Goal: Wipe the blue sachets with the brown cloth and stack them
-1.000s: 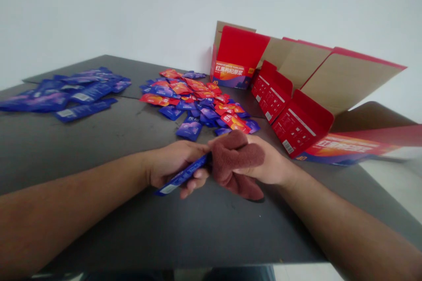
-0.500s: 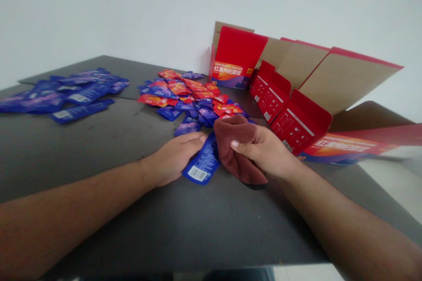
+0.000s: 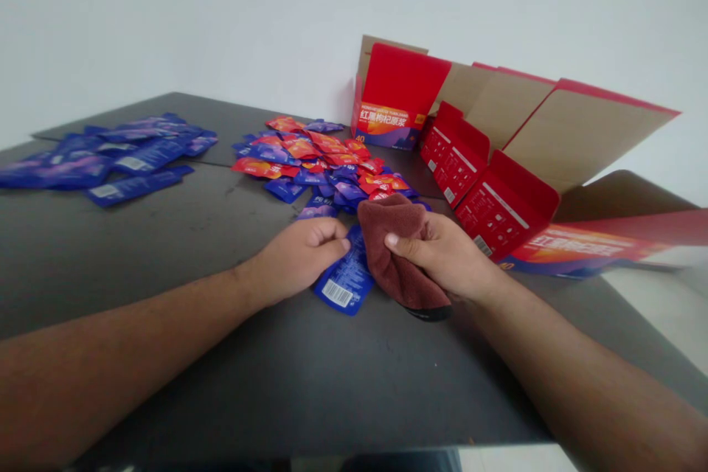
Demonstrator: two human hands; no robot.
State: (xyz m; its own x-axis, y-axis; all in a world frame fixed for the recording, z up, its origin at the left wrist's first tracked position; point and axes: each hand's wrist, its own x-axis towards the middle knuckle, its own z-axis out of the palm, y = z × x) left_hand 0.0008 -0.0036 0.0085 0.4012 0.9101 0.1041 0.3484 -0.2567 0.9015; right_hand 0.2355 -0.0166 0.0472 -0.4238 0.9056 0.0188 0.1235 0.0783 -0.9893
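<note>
A blue sachet [image 3: 347,279] lies flat on the dark table [image 3: 166,251], barcode side up. My left hand [image 3: 302,254] pinches its upper left edge with curled fingers. My right hand [image 3: 442,254] grips a dark red cloth [image 3: 399,247] that rests against the sachet's right side. Just behind both hands is a loose pile of red and blue sachets [image 3: 326,162].
A second heap of blue sachets [image 3: 110,155] lies at the far left. Open red cartons [image 3: 395,99] stand at the back, with more red cartons [image 3: 487,192] to the right, against large brown cardboard flaps [image 3: 580,133]. The table's right edge runs near the right arm.
A second ago my left hand held the sachet lifted on edge against the cloth. It has since been laid flat on the table, and the left fingers have curled onto its edge.
</note>
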